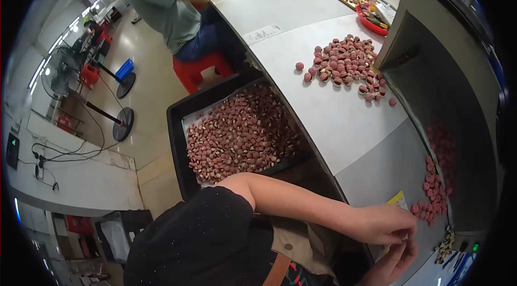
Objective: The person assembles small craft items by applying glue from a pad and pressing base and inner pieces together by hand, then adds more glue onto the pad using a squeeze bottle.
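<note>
Head view: a pedestal fan (63, 70) stands at the far left of the frame. Rightward, at upper centre-left, a co-worker in a green T-shirt (161, 14) sits on a red plastic stool (202, 68). Below, a black tub (176, 143) holds a broad layer of red rounded pieces (231, 138), some showing cream. Right of centre, a loose pile of red bumpy beads (350, 62) lies on the pale worktable (301, 33). At lower right, the left hand (383, 224) curls its fingers toward the right hand (392, 265), their fingertips close together; whether anything is pinched there, I cannot tell. Just beyond the left hand lies a smaller bead cluster (432, 192), near a yellow-edged card (398, 200).
</note>
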